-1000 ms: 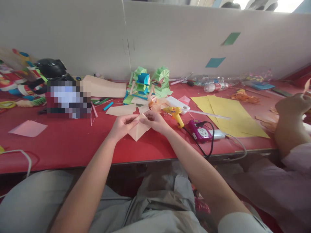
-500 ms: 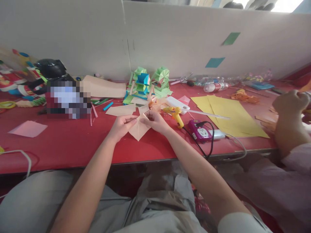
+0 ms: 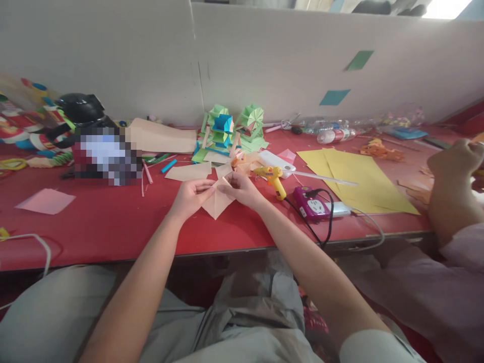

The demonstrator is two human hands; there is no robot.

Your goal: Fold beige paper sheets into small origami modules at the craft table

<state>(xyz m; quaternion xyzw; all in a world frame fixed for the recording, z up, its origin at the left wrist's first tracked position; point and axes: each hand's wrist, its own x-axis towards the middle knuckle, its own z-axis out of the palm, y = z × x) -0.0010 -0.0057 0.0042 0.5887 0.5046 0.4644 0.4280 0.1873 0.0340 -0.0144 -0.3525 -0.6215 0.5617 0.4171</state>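
Observation:
A creased square of peach paper (image 3: 216, 205) is held just above the front of the red table, one corner pointing toward me. My left hand (image 3: 192, 197) pinches its left side between thumb and fingers. On the opposite side my right hand (image 3: 242, 189) pinches it too, the two thumbs close together near the upper fold. Beyond my hands lie loose peach paper pieces (image 3: 188, 171). Farther back stands a folded-paper model in green and blue (image 3: 223, 126). To the right of my right hand rests a yellow glue gun (image 3: 273, 179).
A purple power socket (image 3: 312, 205) with cables sits at the right, beside yellow sheets (image 3: 363, 181). Pink paper (image 3: 45, 200) lies at the left. Plastic bottles (image 3: 336, 135) are along the wall. A co-worker's hand (image 3: 456, 161) is at the far right.
Almost nothing differs; both hands keep their pinch on the peach paper, which has barely shifted. The co-worker's hand at the right has moved slightly.

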